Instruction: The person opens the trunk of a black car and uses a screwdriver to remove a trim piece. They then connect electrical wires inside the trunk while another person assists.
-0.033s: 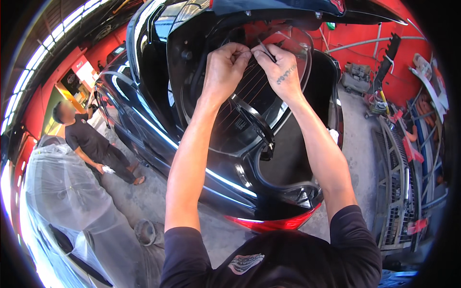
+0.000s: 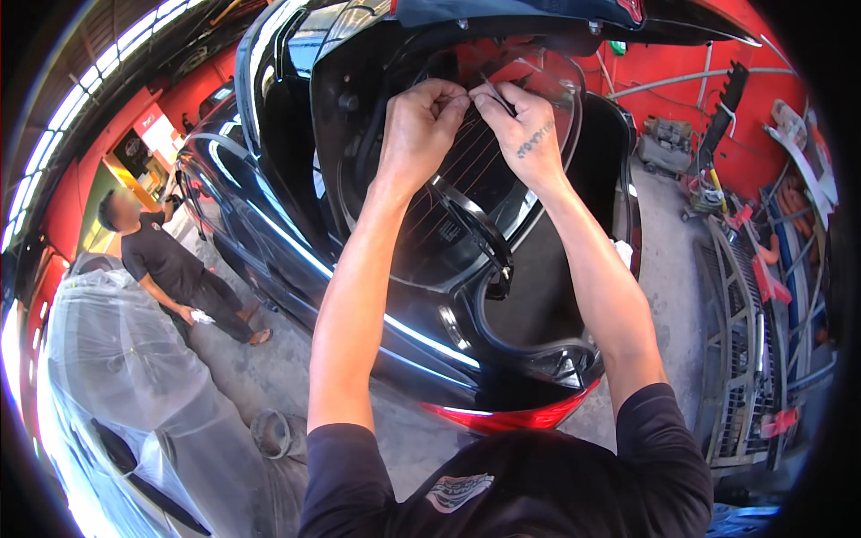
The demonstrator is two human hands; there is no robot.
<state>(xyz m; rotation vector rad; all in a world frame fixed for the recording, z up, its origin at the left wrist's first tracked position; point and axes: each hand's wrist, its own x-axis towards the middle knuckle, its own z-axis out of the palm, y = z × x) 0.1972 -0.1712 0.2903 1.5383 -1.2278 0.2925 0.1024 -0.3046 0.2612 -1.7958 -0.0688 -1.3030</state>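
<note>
Both my hands meet over the rear window [image 2: 457,152] of a black car [image 2: 278,215], its thin heater lines showing between my wrists. My left hand [image 2: 423,121] is closed, thumb and forefinger pinched together at the fingertips; what they hold is too small to make out. Fingertips almost touching it, my right hand [image 2: 520,121] is closed around a slim dark tool [image 2: 499,97] with a narrow, blade-like end. Its exact kind is not clear. Below my hands, a black curved hinge arm [image 2: 480,229] crosses the glass.
The raised trunk lid [image 2: 538,22] hangs over my hands. A red tail light [image 2: 520,418] is near my body. A person [image 2: 179,255] stands at left beside a plastic-covered vehicle [image 2: 134,359]. Metal racks with car parts [image 2: 744,332] line the right, before a red wall [image 2: 664,76].
</note>
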